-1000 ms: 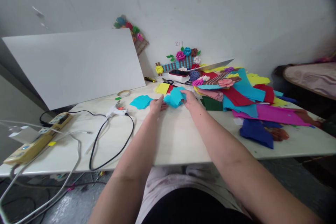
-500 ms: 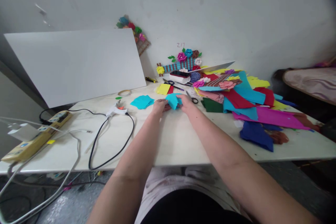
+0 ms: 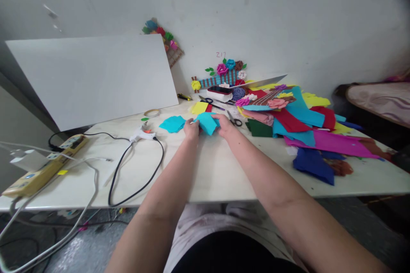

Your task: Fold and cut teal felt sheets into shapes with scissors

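Observation:
Both my hands reach far over the white table (image 3: 218, 170) and hold one turquoise felt piece (image 3: 207, 123) between them. My left hand (image 3: 191, 129) grips its left edge with closed fingers. My right hand (image 3: 224, 124) pinches its right side. A second turquoise felt piece (image 3: 172, 124) lies flat just left of my left hand. Small scissors (image 3: 234, 120) lie right beside my right hand.
A heap of coloured felt sheets (image 3: 304, 128) covers the right of the table. A glue gun (image 3: 142, 135) with a black cable, a power strip (image 3: 45, 166), a tape roll (image 3: 151, 113), a white board (image 3: 92, 79) and paper flower crafts (image 3: 224, 77) stand further back.
The turquoise piece in my hands has been turned and spread wider, and both hands shifted slightly left. The view has barely moved.

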Demonstrator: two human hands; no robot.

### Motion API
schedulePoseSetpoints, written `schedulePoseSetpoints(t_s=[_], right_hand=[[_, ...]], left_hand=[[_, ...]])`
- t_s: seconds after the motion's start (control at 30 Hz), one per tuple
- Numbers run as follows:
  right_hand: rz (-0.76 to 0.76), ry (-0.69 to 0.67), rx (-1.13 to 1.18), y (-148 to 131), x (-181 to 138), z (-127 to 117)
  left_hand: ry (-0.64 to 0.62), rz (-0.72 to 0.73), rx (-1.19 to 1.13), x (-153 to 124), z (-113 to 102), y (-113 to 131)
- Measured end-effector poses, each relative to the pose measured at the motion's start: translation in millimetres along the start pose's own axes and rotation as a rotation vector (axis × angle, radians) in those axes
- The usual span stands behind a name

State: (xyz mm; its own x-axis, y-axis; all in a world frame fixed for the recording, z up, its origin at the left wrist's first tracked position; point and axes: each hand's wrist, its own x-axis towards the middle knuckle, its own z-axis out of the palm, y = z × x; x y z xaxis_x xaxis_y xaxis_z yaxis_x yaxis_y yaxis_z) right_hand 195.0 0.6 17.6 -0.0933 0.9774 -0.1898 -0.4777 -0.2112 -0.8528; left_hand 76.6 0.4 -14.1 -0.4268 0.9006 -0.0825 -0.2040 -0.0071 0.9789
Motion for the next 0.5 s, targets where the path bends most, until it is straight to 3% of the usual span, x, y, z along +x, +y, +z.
schedulePoseSetpoints(t_s=[0.4,0.5], right_hand=[[-0.066,0.043,-0.117,0,3,-6],[-0.131,0.053,-0.065,-6,5,-11]], left_hand=[[0.008,-0.057,-0.239,-10,-1,13],[0.023,-0.019,-0.204,-4,-5,12]])
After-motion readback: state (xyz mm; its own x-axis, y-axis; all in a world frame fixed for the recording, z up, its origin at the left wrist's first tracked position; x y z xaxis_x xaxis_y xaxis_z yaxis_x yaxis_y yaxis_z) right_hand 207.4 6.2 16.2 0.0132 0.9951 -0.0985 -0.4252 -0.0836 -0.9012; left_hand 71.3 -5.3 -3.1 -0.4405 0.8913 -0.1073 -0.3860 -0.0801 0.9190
